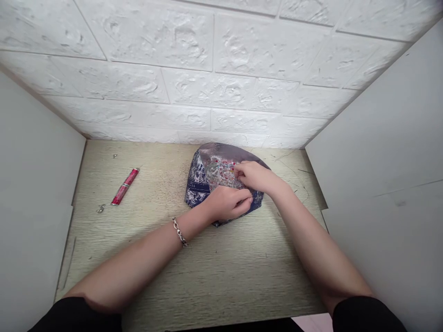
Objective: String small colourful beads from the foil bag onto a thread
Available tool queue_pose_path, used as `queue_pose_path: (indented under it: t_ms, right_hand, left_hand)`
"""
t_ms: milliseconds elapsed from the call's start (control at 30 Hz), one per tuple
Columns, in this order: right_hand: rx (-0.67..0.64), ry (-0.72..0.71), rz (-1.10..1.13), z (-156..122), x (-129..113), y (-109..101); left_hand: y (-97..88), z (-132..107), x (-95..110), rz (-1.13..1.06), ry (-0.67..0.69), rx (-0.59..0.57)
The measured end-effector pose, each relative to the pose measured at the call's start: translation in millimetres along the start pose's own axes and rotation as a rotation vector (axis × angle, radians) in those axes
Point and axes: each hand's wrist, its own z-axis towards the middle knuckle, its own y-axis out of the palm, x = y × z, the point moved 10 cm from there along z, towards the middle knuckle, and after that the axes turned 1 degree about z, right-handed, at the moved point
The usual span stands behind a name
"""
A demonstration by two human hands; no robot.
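A dark blue and white patterned bag or folded wrapper [197,186] lies open on the table, full of small beads [219,170] in white, red, pink and pale green. Across its front edge rests my left hand [228,203], fingers curled into a pinch; what they hold, if anything, is too small to make out. My right hand [254,175] reaches over the bag's right side. Its thumb and finger come together at the beads' right edge, and whatever lies between them is hidden. A silver chain bracelet [179,232] circles my left wrist.
A red tube-shaped packet [125,186] lies on the left of the wooden table [207,276]. Near it are a small metal piece [101,208] and a tiny bit [115,156] farther back. Thin threads [301,180] lie at right. A white brick-patterned wall [187,83] and side panels enclose the table.
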Motion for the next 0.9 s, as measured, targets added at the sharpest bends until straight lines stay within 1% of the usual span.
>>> queue_pose_path:
  t_ms: [100, 367, 533, 767, 833, 900]
  right_hand:
    - [-0.017, -0.027, 0.026, -1, -4, 0]
    - [-0.027, -0.023, 0.001, 0, -8, 2]
    - [-0.08, 0.019, 0.002, 0, -3, 7]
    - [-0.083, 0.01, 0.057, 0, 0, 9]
    - [-0.064, -0.005, 0.077, 0, 0, 7]
    - [0.005, -0.018, 0.105, 0, -1, -2]
  left_hand:
    - [0.0, 0, 0, -0.009, 0.001, -0.002]
    - [2.5, -1, 2, 0.01, 0.016, -0.009]
    - [4.5, -1, 2, 0.02, 0.014, -0.032]
    - [3.8, -1, -1, -0.021, -0.017, -0.036]
    - [3.4, 0, -4, -0.056, -0.043, -0.04]
    - [2.5, 0, -9, -0.12, -0.1, -0.039]
